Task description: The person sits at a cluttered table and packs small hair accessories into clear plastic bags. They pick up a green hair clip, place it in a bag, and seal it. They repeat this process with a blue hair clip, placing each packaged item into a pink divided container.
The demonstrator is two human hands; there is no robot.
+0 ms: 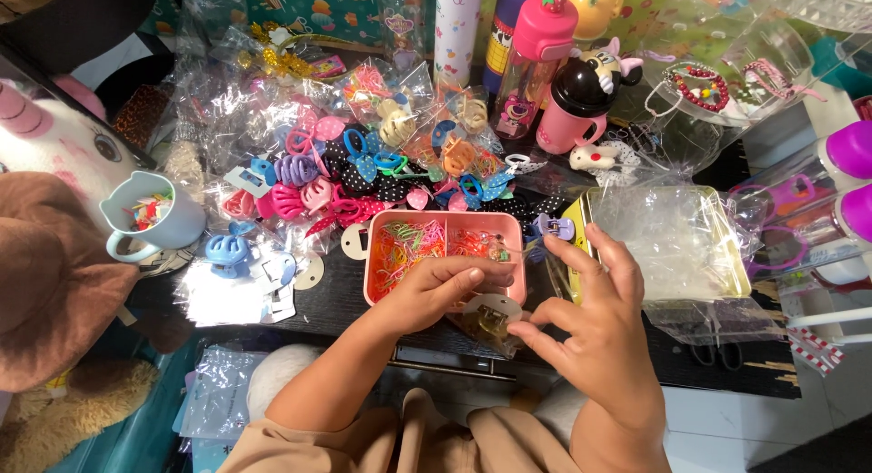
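From above the person's shoulders, both hands meet over the near edge of a dark table (345,309). Between them is a small clear plastic packet (486,323) with a round white card and a dull gold hair clip inside; it crinkles and catches the light. The left hand (445,289) pinches the packet's top with curled fingers, clamped on it. The right hand (595,318) grips the packet's right side with thumb and forefinger, its other fingers fanned out.

The packet hangs just in front of a pink divided box (447,220) filled with thin coloured hair elastics, overlapping its near wall. Right of the box lies a yellow-rimmed tray (589,209) lined with clear film. Behind the box spreads a heap of bagged hair clips (363,173), reaching back to a pink bottle (536,64). A pale blue mug (150,220) stands at the left. The only bare tabletop is the narrow strip along the near edge; everywhere else is crowded right up to the box.
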